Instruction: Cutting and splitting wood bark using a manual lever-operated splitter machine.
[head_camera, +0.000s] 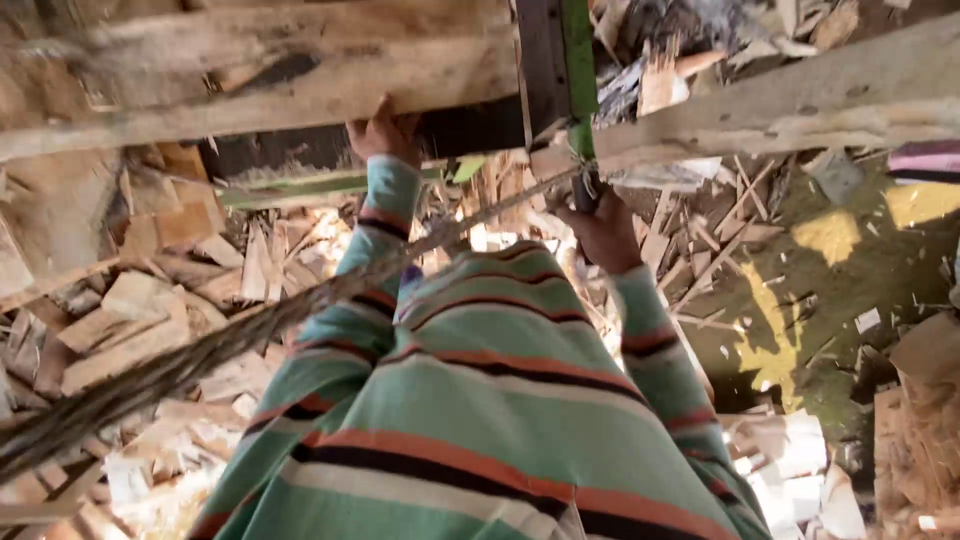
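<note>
My left hand (383, 130) reaches up and forward and grips the lower edge of a rough wooden plank (260, 80) that runs across the top. My right hand (603, 232) is closed around a dark handle (588, 192) just below a dark upright post with a green strip (577, 60). A frayed rope (200, 360) stretches from the lower left up to that post, passing over my left sleeve. My green sweater with orange and black stripes (480, 400) fills the lower middle.
A second wooden beam (800, 100) slants across the upper right. Heaps of wood offcuts and splinters (150, 310) cover the ground at left and middle. Bare dirt with sunlit patches (830, 240) lies at right, with more scraps (800, 470) lower right.
</note>
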